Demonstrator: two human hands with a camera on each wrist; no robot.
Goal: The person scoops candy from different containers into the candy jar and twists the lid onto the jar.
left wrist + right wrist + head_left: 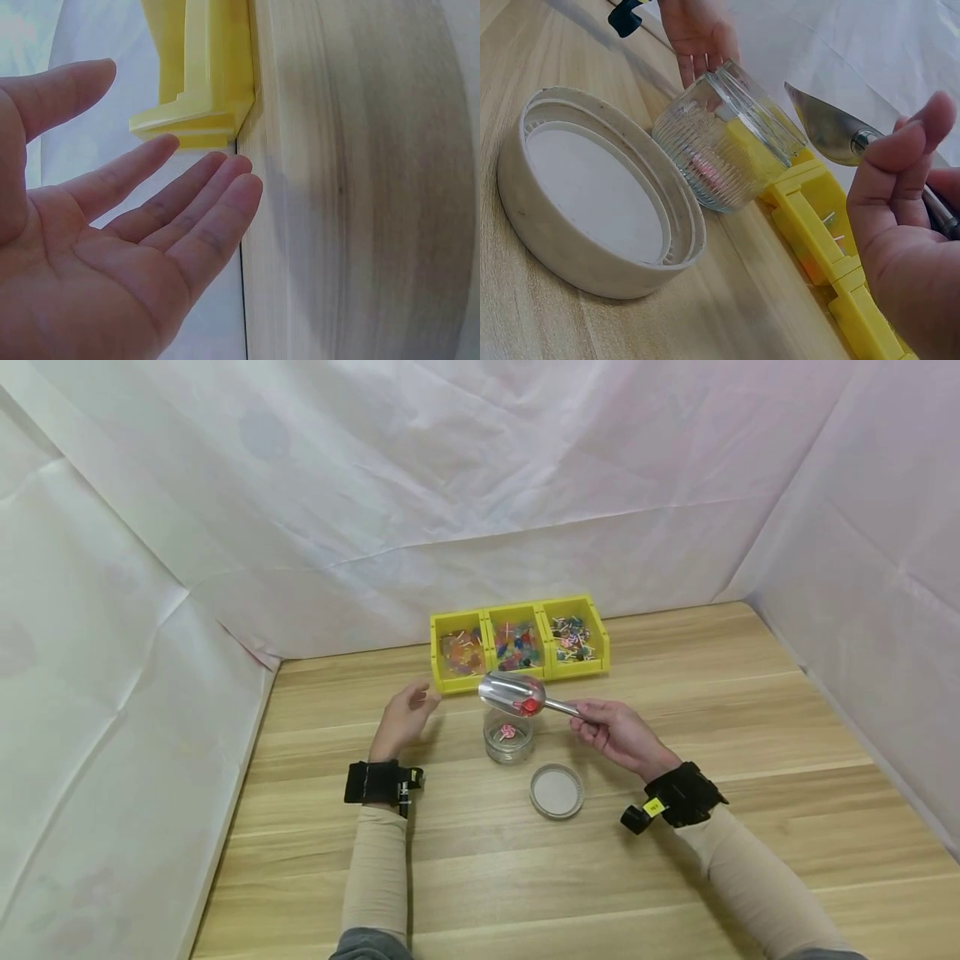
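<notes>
My right hand [617, 735] grips the handle of a metal scoop [498, 690], which carries a red candy [530, 705]. The scoop is held above the mouth of a clear glass jar [705, 154]. Inside the jar lies a pink-and-white swirl lollipop [507, 732]. To the left of the jar, my left hand [405, 720] holds nothing; in the left wrist view its fingers [214, 240] are extended and apart from the yellow bin. A round lid [557, 791] lies inner side up on the table, near the jar.
Behind the jar stands a yellow three-compartment bin [602, 670]. Small colourful pieces fill its left and middle compartments, and small lollipops the right one. White cloth [450, 460] hangs at the back and sides of the wooden table [480, 885].
</notes>
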